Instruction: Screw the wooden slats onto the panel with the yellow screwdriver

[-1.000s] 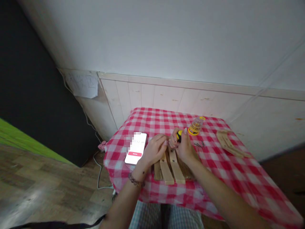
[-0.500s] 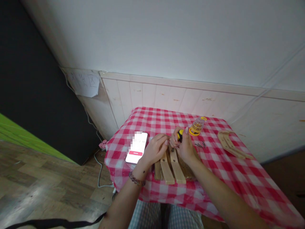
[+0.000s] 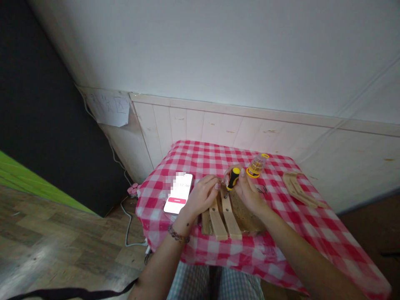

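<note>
My right hand point(image 3: 248, 193) is wrapped round a short yellow-and-black screwdriver point(image 3: 233, 180). The tool leans, its tip down at a dark screw spot on the right-hand pale wooden strip point(image 3: 233, 223). Beside it lies a second curved wooden strip point(image 3: 218, 225), also with a dark spot in it. Closed fingers of my left hand point(image 3: 204, 192) press on the far end of the strips, which they partly hide. Both strips rest on a darker, worn wooden board point(image 3: 250, 216).
A lit phone point(image 3: 178, 193) lies left of my hands on the checked tablecloth point(image 3: 206, 154). Behind my right hand is a clear, yellow-trimmed container of bits point(image 3: 258, 165). Small dark metal pieces point(image 3: 263, 189) lie nearby. More curved wooden parts point(image 3: 298, 189) sit at the right.
The screwdriver has gone from lying tilted within my right hand to standing more upright over the right-hand strip. My right hand has opened out rightward around it. My left hand has stayed put.
</note>
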`<state>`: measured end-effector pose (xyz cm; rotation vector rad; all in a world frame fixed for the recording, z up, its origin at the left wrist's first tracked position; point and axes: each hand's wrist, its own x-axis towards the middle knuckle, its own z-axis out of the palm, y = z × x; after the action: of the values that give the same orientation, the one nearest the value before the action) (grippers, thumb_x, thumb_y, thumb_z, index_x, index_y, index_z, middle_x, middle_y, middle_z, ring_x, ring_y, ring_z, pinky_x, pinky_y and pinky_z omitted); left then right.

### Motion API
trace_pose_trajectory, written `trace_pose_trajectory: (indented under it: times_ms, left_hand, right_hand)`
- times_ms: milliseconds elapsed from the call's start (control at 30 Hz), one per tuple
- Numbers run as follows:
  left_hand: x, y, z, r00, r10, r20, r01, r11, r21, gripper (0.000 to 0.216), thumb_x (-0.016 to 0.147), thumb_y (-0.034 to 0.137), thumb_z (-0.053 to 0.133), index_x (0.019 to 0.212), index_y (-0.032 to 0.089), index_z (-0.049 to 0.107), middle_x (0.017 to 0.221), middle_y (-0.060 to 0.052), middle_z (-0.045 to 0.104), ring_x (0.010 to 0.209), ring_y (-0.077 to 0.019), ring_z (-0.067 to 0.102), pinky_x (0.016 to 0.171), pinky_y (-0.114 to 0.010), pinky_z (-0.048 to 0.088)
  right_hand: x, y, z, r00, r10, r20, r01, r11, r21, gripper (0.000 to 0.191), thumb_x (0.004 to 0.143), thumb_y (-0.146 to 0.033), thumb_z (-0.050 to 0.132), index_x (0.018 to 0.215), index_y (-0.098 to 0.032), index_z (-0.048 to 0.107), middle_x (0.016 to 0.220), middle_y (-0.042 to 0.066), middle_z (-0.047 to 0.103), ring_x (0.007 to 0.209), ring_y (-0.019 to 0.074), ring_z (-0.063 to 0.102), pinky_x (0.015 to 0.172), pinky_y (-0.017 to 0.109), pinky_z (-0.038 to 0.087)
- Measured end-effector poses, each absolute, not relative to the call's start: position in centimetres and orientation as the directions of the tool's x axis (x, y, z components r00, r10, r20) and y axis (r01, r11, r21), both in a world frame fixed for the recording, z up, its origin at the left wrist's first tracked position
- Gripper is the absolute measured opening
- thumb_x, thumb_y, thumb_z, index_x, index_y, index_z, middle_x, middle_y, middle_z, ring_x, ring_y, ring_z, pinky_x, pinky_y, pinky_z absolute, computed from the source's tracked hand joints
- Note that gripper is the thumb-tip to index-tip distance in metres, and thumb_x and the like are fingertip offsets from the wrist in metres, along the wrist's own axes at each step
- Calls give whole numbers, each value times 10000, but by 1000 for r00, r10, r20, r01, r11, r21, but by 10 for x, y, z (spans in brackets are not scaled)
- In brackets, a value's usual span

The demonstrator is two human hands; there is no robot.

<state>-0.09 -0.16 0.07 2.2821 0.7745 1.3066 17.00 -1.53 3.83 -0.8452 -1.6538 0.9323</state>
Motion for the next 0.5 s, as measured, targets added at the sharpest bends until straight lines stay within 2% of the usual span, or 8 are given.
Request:
trace_pose_trajectory:
  times_ms: [67, 133, 233, 500]
  left_hand:
    - [-1, -1, 0, 407, 643, 649, 268, -763, 588, 344, 1067, 299, 305, 1032, 174, 622, 995, -110, 677, 951, -253, 634, 844, -378, 509]
    - [-1, -1, -1, 403, 646, 648, 270, -760, 591, 355, 1070, 309, 304, 1028, 174, 630, 991, -109, 677, 944, -252, 637, 840, -377, 513]
    - [-2, -1, -2, 405, 644, 649, 263, -762, 591, 369, 1075, 322, 304, 1073, 168, 639, 1010, -115, 684, 962, -255, 643, 856, -383, 516]
    - [-2, 0, -2, 415, 633, 653, 234, -768, 596, 385, 1070, 319, 302, 1116, 167, 653, 1064, -123, 695, 1032, -262, 639, 911, -405, 504]
  right_hand:
    - [173, -18, 40, -240, 851, 468, 74, 497, -865, 373, 1031, -577, 319, 1156, -314, 552, 974, 36, 678, 881, 209, 660, 781, 367, 545]
    - [176, -20, 43, -246, 829, 502, 133, 542, -830, 358, 1023, -559, 385, 1204, -314, 571, 1013, 43, 690, 962, 216, 668, 843, 380, 544]
    - [183, -21, 50, -261, 790, 554, 235, 609, -757, 367, 1007, -554, 442, 1137, -284, 654, 1029, 62, 712, 1021, 226, 675, 887, 387, 544]
    - [194, -25, 70, -255, 799, 545, 247, 599, -762, 208, 895, -458, 690, 959, -259, 685, 901, 47, 688, 843, 207, 663, 779, 360, 552]
